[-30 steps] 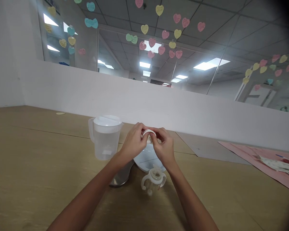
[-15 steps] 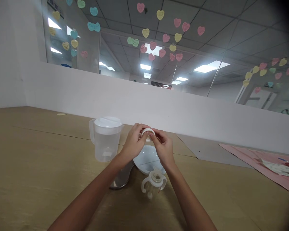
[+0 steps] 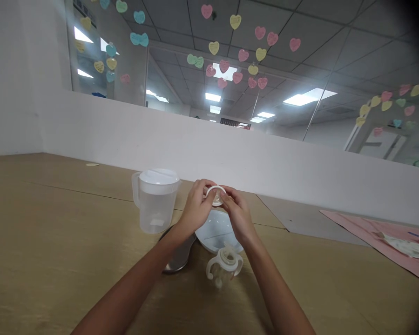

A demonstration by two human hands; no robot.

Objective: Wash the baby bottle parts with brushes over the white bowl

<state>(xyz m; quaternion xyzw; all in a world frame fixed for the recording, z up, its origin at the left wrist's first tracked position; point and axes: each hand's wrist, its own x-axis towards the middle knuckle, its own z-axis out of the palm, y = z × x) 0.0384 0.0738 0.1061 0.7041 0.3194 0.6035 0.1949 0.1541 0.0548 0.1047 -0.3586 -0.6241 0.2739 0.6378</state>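
My left hand (image 3: pixel 197 204) and my right hand (image 3: pixel 240 215) meet in front of me, both closed on a white bottle collar ring (image 3: pixel 217 197). Something pale and translucent shows inside the ring, perhaps a teat. Both thumbs press at its near side, while the fingers wrap behind it, partly hidden. Below the hands, a clear baby bottle (image 3: pixel 223 272) with two white handles stands on the table with its top uncovered. A pale blue-white bowl (image 3: pixel 214 232) sits just behind the bottle, beneath my hands.
A lidded translucent pitcher (image 3: pixel 158 204) holding clear liquid stands left of my hands. A shiny metal tray (image 3: pixel 179 256) lies partly under my left forearm. At the right, a pink sheet (image 3: pixel 363 228) carries a patterned cloth and a pen. A white wall (image 3: pixel 143 135) with windows rises behind the table (image 3: pixel 73 232).
The ring has tipped slightly so that more of its inside faces me. Both hands keep their grip on it, and the whole view has shifted a little.
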